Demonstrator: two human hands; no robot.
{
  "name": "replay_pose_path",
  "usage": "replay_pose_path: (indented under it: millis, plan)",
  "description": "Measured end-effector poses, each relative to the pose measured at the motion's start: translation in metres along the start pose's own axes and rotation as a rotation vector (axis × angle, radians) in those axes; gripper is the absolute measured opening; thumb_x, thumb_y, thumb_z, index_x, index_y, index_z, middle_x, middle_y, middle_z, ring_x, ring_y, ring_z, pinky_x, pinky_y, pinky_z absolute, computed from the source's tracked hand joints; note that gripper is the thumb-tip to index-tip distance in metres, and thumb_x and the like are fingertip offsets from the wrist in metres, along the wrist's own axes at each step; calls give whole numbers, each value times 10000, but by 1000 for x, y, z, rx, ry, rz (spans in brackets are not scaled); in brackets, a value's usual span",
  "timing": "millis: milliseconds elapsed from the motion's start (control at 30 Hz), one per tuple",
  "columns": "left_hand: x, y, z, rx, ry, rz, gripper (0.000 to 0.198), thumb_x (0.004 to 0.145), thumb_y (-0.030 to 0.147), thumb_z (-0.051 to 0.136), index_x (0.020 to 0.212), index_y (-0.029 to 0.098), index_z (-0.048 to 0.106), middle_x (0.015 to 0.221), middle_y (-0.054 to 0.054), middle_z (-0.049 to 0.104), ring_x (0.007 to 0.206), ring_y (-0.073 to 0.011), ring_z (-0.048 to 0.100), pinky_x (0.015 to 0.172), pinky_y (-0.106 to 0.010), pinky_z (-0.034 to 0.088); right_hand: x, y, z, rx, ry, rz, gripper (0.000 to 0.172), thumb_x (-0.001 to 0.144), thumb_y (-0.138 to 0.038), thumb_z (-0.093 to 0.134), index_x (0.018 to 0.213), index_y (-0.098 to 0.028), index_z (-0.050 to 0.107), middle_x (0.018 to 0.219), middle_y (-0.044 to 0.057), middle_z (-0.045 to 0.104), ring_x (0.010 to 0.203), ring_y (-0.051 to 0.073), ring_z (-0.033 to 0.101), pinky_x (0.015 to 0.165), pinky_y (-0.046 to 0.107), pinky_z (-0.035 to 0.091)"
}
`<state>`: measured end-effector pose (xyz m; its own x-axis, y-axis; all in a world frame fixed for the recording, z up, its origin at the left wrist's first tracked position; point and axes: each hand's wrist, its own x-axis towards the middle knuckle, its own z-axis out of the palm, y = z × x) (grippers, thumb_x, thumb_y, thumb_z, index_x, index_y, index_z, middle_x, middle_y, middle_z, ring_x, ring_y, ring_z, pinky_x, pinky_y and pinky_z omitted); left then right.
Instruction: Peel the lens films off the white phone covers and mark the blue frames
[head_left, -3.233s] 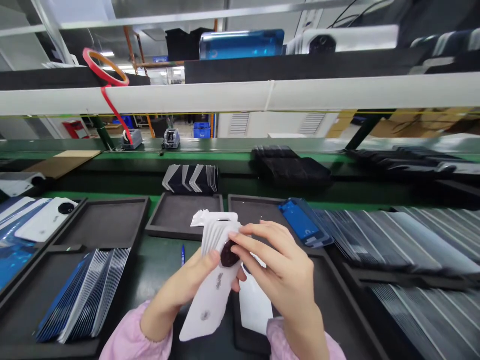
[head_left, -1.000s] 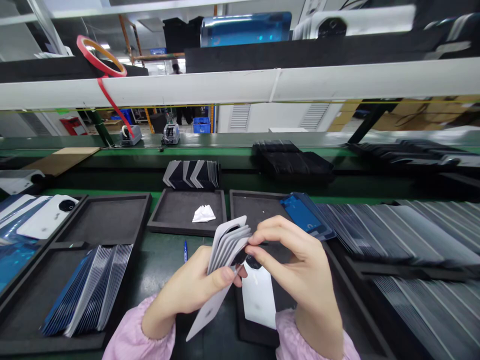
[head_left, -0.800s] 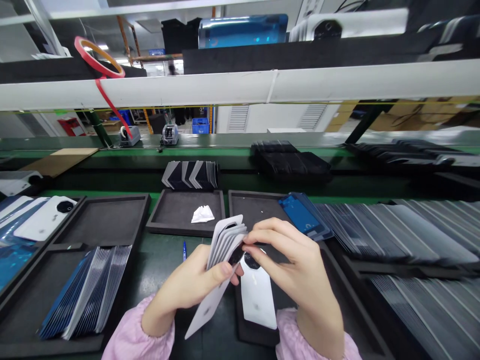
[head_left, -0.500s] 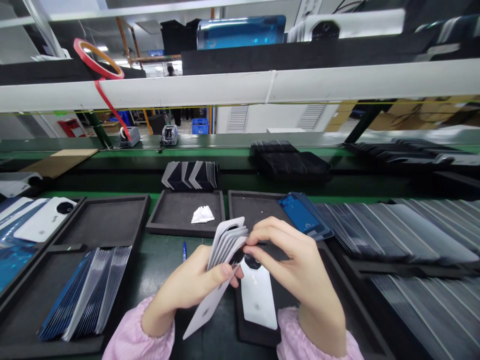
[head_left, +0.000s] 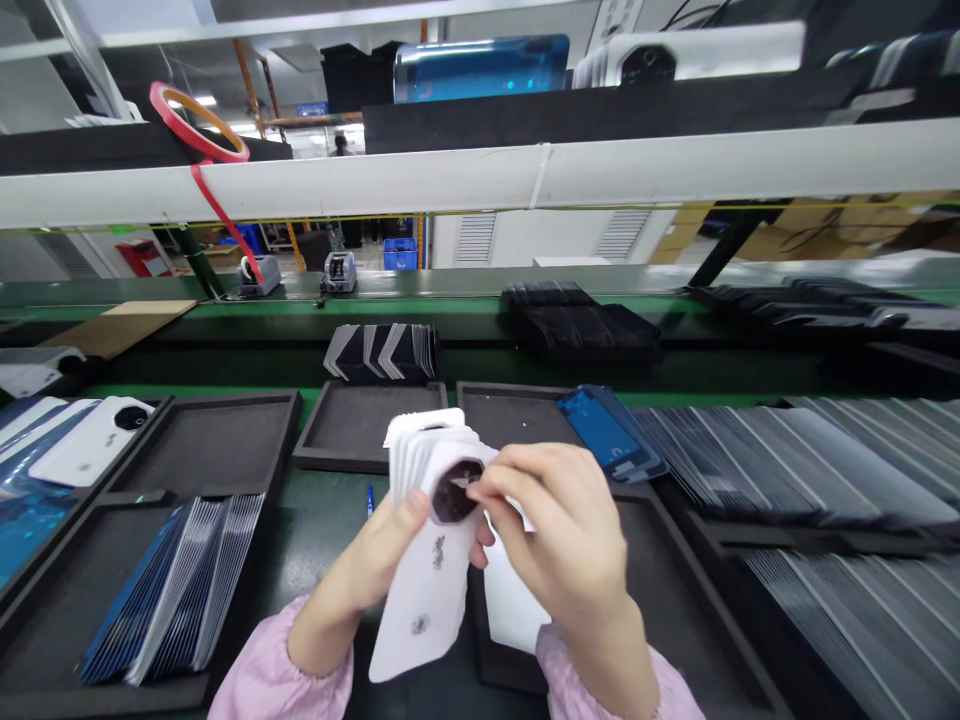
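Note:
A fanned stack of white phone back covers (head_left: 421,610) stands tilted in my left hand (head_left: 379,555), thumb on the front face and fingertips showing at the right edge. The front cover has a dark round camera area (head_left: 454,492). My right hand (head_left: 574,530) has thumb and index finger pinched together over the right part of that camera area; what lies between them, if anything, is too small to tell. Another white phone back cover (head_left: 511,595) lies on a dark tray (head_left: 506,668) below, partly hidden by my right hand.
Blue covers (head_left: 600,425) lie on a tray at the back right. Rows of grey-edged panels (head_left: 795,460) fill the right side. Slanted panels (head_left: 176,585) and white covers (head_left: 86,440) are at left. A blue pen (head_left: 370,498) lies on the table (head_left: 319,540). Red tape (head_left: 199,125) hangs above.
My left hand has turned the stack so the front cover's face and camera area show. My right hand has moved slightly left and down, its pinch now over the camera area.

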<state>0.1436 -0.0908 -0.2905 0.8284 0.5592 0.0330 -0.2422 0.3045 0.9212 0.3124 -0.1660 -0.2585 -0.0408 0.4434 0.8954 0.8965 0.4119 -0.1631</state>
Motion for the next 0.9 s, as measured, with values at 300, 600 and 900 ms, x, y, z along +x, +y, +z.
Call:
replay_pose_path:
  millis: [300,600,900]
  plan:
    - [-1,3,-3,-521,-190,19,821,854,824,637,1248,108,713,1020,-145,762,827,-211,715,707,-265,534,-3,14,-9,370,445,329,190,907,-61,737,893,-243,686,785,11,697,739,205,684,662,344,537]
    - [-6,2,10,-620,-197,33,906,862,807,646,1428,101,608,982,-149,775,824,-222,736,728,-270,538,-3,37,-15,790,673,849,193,741,-219,963,847,-193,803,771,48,647,690,156,613,682,319,570]
    - [-9,0,10,-626,-199,31,936,856,783,685,1477,93,568,1028,-164,769,847,-228,741,747,-284,553,7,23,-12,805,684,862,236,680,-250,944,758,-192,730,722,11,637,701,149,589,709,301,539]
